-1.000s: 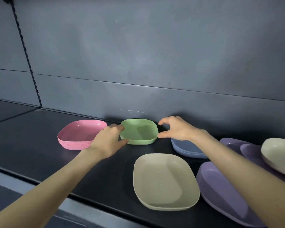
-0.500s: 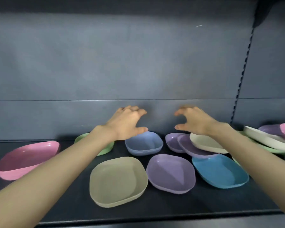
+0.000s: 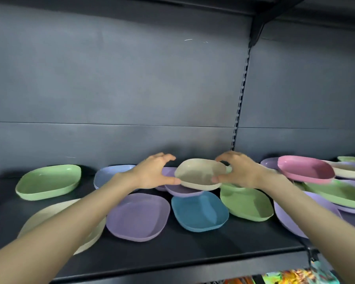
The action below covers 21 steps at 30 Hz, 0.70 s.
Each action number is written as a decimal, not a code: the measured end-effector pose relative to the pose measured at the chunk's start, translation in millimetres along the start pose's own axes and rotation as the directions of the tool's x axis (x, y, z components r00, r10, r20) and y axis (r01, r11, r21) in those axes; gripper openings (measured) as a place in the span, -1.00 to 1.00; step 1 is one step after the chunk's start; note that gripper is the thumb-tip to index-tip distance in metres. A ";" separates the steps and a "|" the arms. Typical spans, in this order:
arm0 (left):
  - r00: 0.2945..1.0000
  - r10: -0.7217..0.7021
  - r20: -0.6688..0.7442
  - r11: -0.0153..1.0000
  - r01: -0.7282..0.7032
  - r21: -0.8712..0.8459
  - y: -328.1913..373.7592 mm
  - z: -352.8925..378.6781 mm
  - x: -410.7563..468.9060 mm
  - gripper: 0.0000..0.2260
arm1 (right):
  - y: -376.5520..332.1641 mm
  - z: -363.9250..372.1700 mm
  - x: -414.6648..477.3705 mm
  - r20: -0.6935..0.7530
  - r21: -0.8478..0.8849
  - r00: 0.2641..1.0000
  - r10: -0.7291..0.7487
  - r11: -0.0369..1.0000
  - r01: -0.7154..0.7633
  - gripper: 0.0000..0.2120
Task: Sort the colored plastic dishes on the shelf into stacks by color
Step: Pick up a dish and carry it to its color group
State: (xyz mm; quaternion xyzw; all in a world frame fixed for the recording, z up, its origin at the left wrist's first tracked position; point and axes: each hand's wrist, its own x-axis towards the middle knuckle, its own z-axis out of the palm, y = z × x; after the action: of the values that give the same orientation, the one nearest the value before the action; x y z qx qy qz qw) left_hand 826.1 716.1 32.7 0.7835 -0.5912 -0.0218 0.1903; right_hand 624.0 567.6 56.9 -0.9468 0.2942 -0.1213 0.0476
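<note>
At frame centre, the cream dish (image 3: 199,173), untouched before, is now grasped by left hand (image 3: 152,173) and right hand (image 3: 240,171), presumably for stacking.

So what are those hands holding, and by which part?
The cream dish: the left hand grips its left rim, the right hand its right rim.
</note>
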 end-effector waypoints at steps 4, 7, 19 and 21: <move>0.993 -0.107 0.040 0.988 0.111 -0.105 3.9 18.5 9.6 -0.15 | 22.7 13.3 -7.8 0.052 0.031 0.998 0.022 0.999 -0.024 -0.19; 0.984 -0.168 0.057 0.971 0.175 -0.164 5.7 29.6 14.0 -0.12 | 30.7 21.3 -6.6 0.080 0.034 0.997 0.013 0.999 -0.016 -0.12; 0.978 -0.189 -0.083 0.951 0.161 -0.264 14.8 36.3 13.3 -0.42 | 35.7 31.7 0.7 0.008 0.247 0.998 -0.060 0.968 0.056 -0.20; 0.967 -0.211 -0.144 0.923 0.148 -0.354 16.6 30.9 8.8 -0.27 | 35.0 28.6 1.0 -0.030 0.344 0.998 -0.058 0.937 0.065 -0.19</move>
State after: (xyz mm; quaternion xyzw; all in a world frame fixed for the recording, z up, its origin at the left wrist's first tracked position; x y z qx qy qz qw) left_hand 805.5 695.7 11.1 0.7884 -0.4844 -0.0706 0.3726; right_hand 613.1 538.8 23.9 -0.9314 0.2390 -0.1814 0.2060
